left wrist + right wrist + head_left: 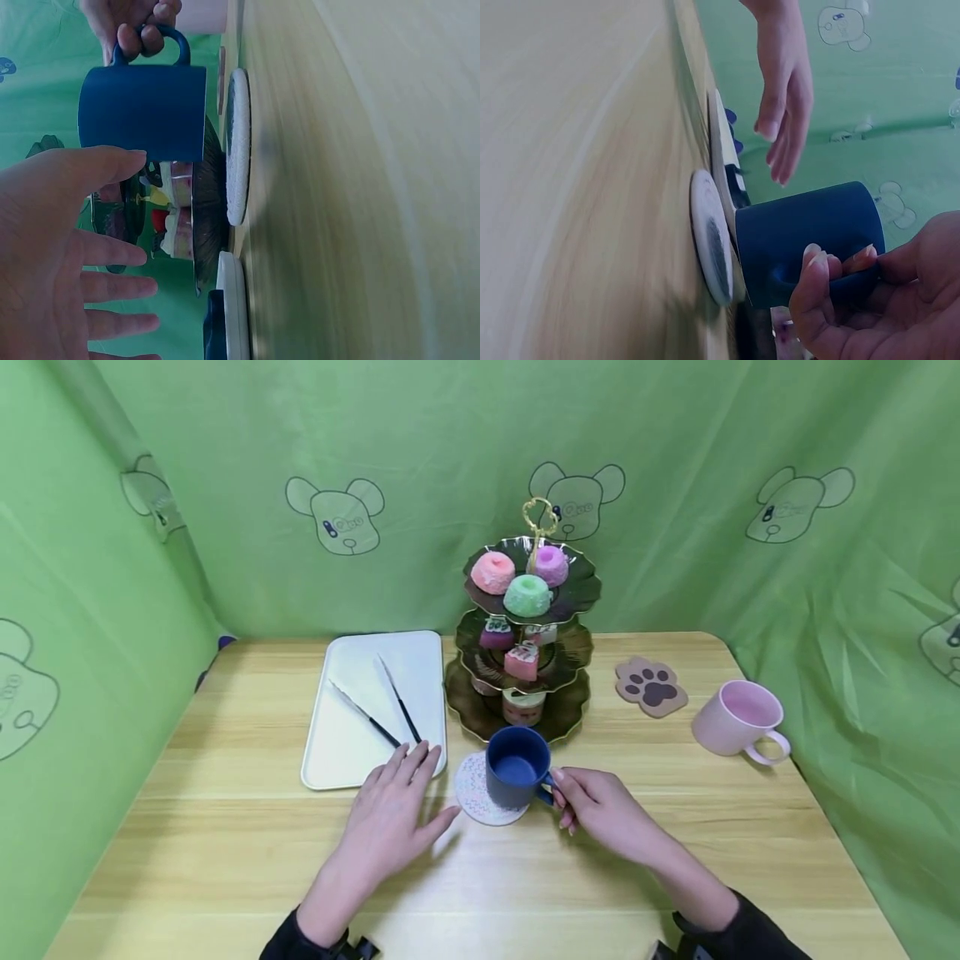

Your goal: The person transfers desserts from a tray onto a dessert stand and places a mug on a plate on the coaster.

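A dark blue mug [517,768] is held by its handle in my right hand [603,810], fingers curled round the handle. In both wrist views the mug's base is a little above the round pale patterned coaster [480,797], with a gap between them. My left hand [393,814] is spread with straight fingers, holding nothing, left of the coaster and over the near edge of the white tray [322,760]. Two thin black-handled utensils with slim silvery ends, one [363,714] left of the other [401,702], lie on that tray.
Behind the mug stands a three-tier dark stand [573,652] with a gold handle, bearing cakes such as a green ring-shaped one [528,596]. Farther right are a brown paw-shaped coaster [651,686] and a pink mug [723,722]. Green curtains [442,435] surround the table.
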The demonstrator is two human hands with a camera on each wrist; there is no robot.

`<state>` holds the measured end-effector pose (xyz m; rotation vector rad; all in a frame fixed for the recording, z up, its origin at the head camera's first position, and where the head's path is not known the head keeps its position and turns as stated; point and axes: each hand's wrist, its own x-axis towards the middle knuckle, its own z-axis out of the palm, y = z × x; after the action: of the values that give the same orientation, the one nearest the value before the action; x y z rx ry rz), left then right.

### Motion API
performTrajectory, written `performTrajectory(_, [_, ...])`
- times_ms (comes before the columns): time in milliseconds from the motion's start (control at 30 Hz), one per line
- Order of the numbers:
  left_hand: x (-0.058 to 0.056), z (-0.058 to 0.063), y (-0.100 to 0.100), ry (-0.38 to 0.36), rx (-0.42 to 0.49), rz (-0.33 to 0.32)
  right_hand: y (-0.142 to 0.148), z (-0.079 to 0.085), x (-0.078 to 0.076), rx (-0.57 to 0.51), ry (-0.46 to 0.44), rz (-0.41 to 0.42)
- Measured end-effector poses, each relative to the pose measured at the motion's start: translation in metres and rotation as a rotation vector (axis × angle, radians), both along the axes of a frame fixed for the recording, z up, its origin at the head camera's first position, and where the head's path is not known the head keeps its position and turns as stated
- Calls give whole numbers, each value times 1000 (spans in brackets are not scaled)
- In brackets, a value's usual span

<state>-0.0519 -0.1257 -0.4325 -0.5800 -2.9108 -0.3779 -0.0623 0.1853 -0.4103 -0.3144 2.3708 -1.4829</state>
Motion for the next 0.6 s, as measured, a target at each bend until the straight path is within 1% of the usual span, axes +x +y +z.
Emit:
performTrajectory(133, [-1, -2, -2, -5, -27, 13, -10, -3, -5, 9, -13, 11])
performTrajectory(300, [-3, -3, -7, 5, -61, 36, -21, -8, -10, 9, -23, 18])
performTrajectory(600, [-7, -6, -18, 19, -56, 64, -30, -14, -14, 14, -31, 34])
